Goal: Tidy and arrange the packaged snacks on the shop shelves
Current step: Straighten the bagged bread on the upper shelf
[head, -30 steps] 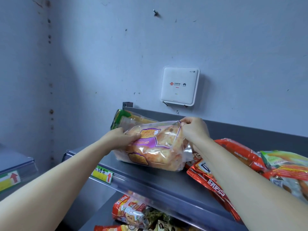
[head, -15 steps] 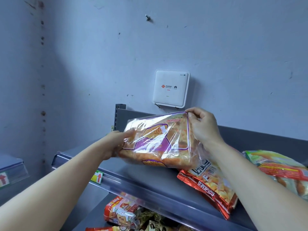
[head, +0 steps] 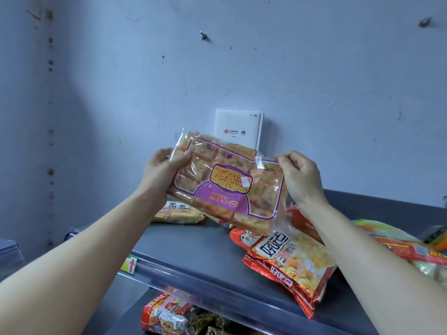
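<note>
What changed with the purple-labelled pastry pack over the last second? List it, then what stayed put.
The purple-labelled pastry pack was lifted off the grey shelf and tipped face-on, its print now upside down. That uncovered a similar pack lying behind it. The left hand and right hand kept their grip on opposite ends. The red snack bag and the white router stayed put.

This is a small shop. A grey metal shelf (head: 193, 252) carries sealed snack bags (head: 290, 269), and its clear front rail holds a price tag (head: 129, 263) with a red arrow. More packets (head: 167, 315) fill the shelf below, and a white wifi router (head: 238, 128) hangs on the scuffed wall (head: 314, 93).
</note>
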The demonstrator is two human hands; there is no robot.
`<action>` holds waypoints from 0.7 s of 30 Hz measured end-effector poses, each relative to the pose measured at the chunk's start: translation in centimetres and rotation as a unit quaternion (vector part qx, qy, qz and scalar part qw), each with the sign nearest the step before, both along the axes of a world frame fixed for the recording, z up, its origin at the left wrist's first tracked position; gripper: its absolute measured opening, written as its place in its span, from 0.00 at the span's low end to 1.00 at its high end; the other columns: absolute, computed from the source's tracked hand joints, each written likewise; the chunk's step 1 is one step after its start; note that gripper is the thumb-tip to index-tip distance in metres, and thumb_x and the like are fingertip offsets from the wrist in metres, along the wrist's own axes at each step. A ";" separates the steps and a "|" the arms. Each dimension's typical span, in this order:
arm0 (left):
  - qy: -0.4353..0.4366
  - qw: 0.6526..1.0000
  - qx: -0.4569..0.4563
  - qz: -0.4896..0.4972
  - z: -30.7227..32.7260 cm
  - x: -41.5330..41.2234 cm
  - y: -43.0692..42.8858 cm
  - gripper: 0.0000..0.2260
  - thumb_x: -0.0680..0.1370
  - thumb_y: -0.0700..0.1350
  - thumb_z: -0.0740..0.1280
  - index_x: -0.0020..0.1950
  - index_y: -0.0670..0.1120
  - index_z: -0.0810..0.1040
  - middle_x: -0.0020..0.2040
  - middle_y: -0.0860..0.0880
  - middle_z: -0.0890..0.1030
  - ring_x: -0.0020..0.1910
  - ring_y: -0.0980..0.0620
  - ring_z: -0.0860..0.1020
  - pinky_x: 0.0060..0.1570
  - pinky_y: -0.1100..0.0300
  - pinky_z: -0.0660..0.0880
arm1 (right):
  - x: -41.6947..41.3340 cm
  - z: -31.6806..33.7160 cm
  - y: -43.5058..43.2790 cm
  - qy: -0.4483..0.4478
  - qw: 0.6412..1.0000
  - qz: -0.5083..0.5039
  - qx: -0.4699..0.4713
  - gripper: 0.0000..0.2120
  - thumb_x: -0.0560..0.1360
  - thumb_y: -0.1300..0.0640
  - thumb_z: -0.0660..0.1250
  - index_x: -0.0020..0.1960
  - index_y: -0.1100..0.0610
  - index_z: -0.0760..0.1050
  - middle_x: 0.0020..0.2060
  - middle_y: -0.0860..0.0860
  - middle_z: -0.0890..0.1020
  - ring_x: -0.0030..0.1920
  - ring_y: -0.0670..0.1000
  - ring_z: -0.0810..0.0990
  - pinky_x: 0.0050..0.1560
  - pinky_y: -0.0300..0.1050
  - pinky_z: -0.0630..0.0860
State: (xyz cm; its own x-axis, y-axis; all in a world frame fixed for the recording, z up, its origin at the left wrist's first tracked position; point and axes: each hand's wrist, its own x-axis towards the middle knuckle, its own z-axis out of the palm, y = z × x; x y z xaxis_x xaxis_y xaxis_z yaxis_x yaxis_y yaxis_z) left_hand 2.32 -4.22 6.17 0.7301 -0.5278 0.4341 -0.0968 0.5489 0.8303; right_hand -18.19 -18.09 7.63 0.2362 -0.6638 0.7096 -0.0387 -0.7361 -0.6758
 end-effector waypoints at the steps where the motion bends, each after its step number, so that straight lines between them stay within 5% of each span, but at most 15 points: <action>1: -0.020 1.000 -0.007 0.011 0.8 -0.2 0.2 0.13 0.71 0.44 0.75 0.52 0.45 0.76 0.42 0.47 0.82 0.30 0.53 0.82 0.28 0.60 0.78 | -0.2 0.4 0.5 0.029 0.999 -0.017 -0.024 0.08 0.74 0.45 0.67 0.41 0.47 0.80 0.40 0.41 0.83 0.50 0.48 0.81 0.58 0.55 0.75; 3: -0.091 0.995 0.001 0.042 2.3 -0.8 0.4 0.13 0.70 0.43 0.76 0.50 0.49 0.76 0.47 0.47 0.82 0.36 0.53 0.82 0.36 0.57 0.80 | -0.3 1.4 1.6 0.108 0.990 -0.051 -0.078 0.15 0.70 0.39 0.71 0.53 0.44 0.79 0.52 0.41 0.82 0.59 0.47 0.77 0.65 0.51 0.70; 6: -0.230 0.970 -0.005 0.080 4.2 -2.3 0.5 0.18 0.65 0.44 0.79 0.48 0.56 0.76 0.48 0.51 0.80 0.44 0.52 0.79 0.46 0.54 0.78 | 0.4 2.8 2.8 0.199 0.969 0.008 -0.146 0.41 0.65 0.45 0.78 0.74 0.48 0.64 0.70 0.48 0.72 0.69 0.48 0.70 0.70 0.48 0.66; 10: -0.435 0.890 0.019 0.138 5.0 -4.4 0.5 0.18 0.61 0.53 0.76 0.47 0.61 0.74 0.47 0.61 0.78 0.50 0.54 0.77 0.53 0.56 0.74 | 1.8 3.9 2.5 0.204 0.965 0.122 -0.115 0.58 0.61 0.58 0.82 0.79 0.48 0.49 0.66 0.47 0.75 0.66 0.47 0.73 0.68 0.45 0.69; 13: -0.472 0.865 0.021 0.169 4.9 -4.8 0.4 0.24 0.60 0.62 0.72 0.55 0.60 0.76 0.49 0.61 0.78 0.56 0.52 0.76 0.61 0.49 0.71 | 1.7 3.7 2.1 0.120 0.979 0.127 -0.103 0.48 0.57 0.60 0.83 0.72 0.48 0.64 0.57 0.47 0.81 0.57 0.47 0.80 0.62 0.51 0.76; 16: -0.468 0.853 0.027 0.229 4.4 -4.3 -0.2 0.39 0.59 0.68 0.68 0.69 0.57 0.70 0.62 0.57 0.73 0.66 0.53 0.70 0.68 0.50 0.62 | 1.9 2.8 1.6 0.031 0.993 0.087 -0.073 0.45 0.56 0.57 0.83 0.69 0.49 0.67 0.58 0.47 0.80 0.57 0.48 0.80 0.61 0.50 0.76; 21: -0.304 0.936 0.147 0.100 1.1 -2.7 -2.3 0.61 0.54 0.69 0.77 0.78 0.54 0.50 0.75 0.47 0.60 0.74 0.49 0.61 0.71 0.46 0.62 | 0.4 3.2 0.9 -0.198 0.972 0.085 0.093 0.32 0.59 0.63 0.82 0.60 0.55 0.72 0.49 0.51 0.83 0.47 0.52 0.84 0.48 0.52 0.82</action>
